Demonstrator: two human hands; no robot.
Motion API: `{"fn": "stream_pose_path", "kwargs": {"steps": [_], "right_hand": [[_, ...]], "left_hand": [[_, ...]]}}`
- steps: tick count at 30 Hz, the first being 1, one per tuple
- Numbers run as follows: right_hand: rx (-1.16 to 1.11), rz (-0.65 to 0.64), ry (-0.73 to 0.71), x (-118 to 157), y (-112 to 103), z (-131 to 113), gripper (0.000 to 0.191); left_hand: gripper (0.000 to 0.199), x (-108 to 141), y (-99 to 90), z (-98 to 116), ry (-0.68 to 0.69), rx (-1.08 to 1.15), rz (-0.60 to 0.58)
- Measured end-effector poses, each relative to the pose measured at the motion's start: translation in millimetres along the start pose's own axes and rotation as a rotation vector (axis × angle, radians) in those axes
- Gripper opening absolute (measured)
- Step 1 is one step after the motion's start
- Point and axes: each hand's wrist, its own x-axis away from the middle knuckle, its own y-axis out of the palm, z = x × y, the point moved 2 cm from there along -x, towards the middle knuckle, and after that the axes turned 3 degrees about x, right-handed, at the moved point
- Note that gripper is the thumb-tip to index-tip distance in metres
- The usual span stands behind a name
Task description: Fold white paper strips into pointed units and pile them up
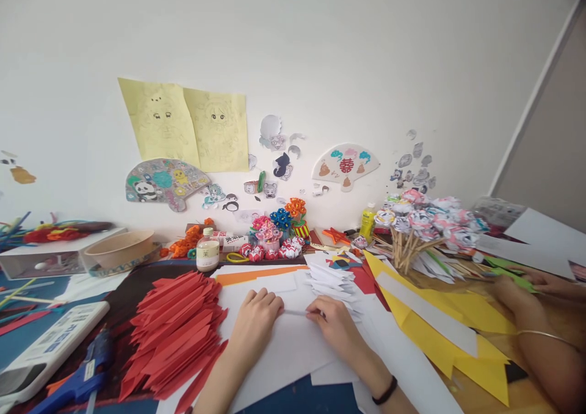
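Observation:
Both hands pinch a narrow folded strip of white paper [294, 312], one at each end. My left hand [260, 317] has its fingers curled over the strip's left end. At the other end, my right hand [336, 323] grips between thumb and fingers, with a dark band on the wrist. Beneath them lie large white sheets [288, 350]. A stack of folded white paper pieces [336, 286] sits just beyond my right hand. To the left is a big heap of folded red paper pieces [176, 334].
A blue glue gun [86, 374] and a white power strip [55, 347] lie at left. Yellow paper [425, 316] is at right, beside another person's hands [517, 298]. Along the wall stand a glue bottle [207, 252], colourful flowers [268, 231] and paper flowers on sticks [419, 218].

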Motion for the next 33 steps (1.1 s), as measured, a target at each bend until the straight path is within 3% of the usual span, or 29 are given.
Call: {"fn": "stream_pose_path", "kwargs": {"steps": [5, 12, 19, 28, 33], "right_hand": [[-0.067, 0.035, 0.049, -1.2, 0.6, 0.3, 0.018], [-0.066, 0.025, 0.034, -3.8, -4.1, -8.8, 0.002], [-0.121, 0.051, 0.031, -0.9, 4.0, -2.9, 0.016], [-0.244, 0.107, 0.043, -6.6, -4.9, -7.2, 0.018], [-0.194, 0.159, 0.041, -5.4, -3.9, -5.9, 0.021]], "left_hand": [[0.019, -2.3, -5.4, 0.2, 0.003, 0.007, -0.003], [0.023, -0.6, -6.5, 3.6, 0.013, 0.120, 0.027], [0.014, -0.1, -6.6, 15.7, 0.000, 0.300, 0.024], [0.019, -1.5, -6.1, 7.0, -0.101, 0.353, 0.088], [0.015, -3.4, -8.9, 9.6, -0.126, 0.383, 0.044]]}}
